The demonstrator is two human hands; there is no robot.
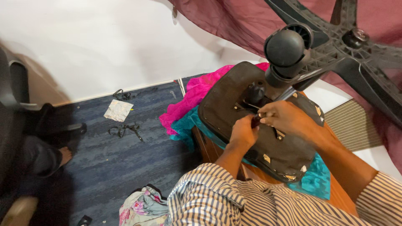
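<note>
Both hands meet on the upturned black chair seat underside (234, 104): left hand (243, 133) fisted around a dark tool handle (255, 121), right hand (281, 118) pinching just above it.

You look down on a dark blue carpet (121, 163) that runs up to a plain white wall (96, 37). A crumpled silvery sheet (118, 110) lies on the carpet near the wall, with black straps (125, 130) just beside it. A maroon curtain (226, 21) hangs at the upper right. At your left edge stands a black chair (12, 83). Pink cloth (192, 100) and teal cloth (318, 173) drape over a wooden table (339, 196). A floral cloth (142, 207) lies at the bottom. The light is soft and even.
</note>
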